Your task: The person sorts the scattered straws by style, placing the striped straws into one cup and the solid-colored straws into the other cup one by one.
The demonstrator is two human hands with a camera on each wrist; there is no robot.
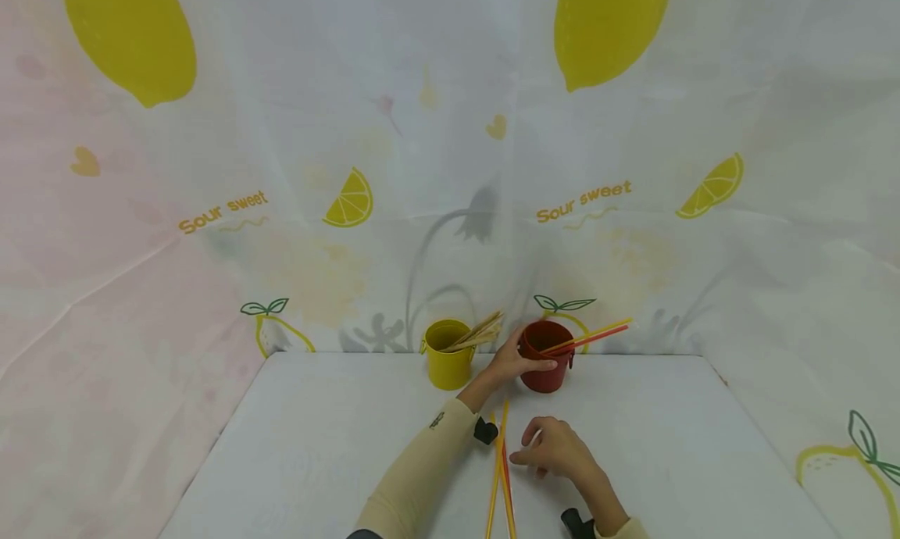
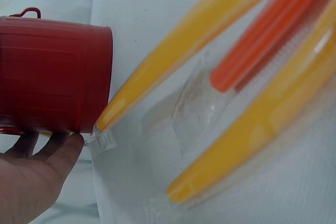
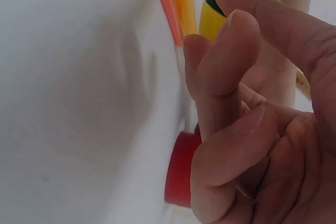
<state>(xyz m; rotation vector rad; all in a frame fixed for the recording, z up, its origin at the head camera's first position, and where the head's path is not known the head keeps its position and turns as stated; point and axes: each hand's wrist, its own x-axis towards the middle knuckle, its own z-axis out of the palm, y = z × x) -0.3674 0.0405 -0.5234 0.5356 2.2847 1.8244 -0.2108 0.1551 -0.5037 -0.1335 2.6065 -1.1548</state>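
Observation:
My left hand grips the red bucket at its left side, the thumb across the front. In the left wrist view, its fingers lie against the bucket wall. A yellow straw and a red straw lean out of that bucket to the right. Below it, yellow straws and a red straw in clear wrappers lie crossed on the table. Just right of these straws my right hand hovers, fingers loosely bent and holding nothing. The right wrist view shows the red bucket partly hidden behind that hand.
A yellow bucket with several pale tan sticks leaning right stands left of the red one. The white table ends at the back against a lemon-print cloth. My left forearm reaches across the table's middle.

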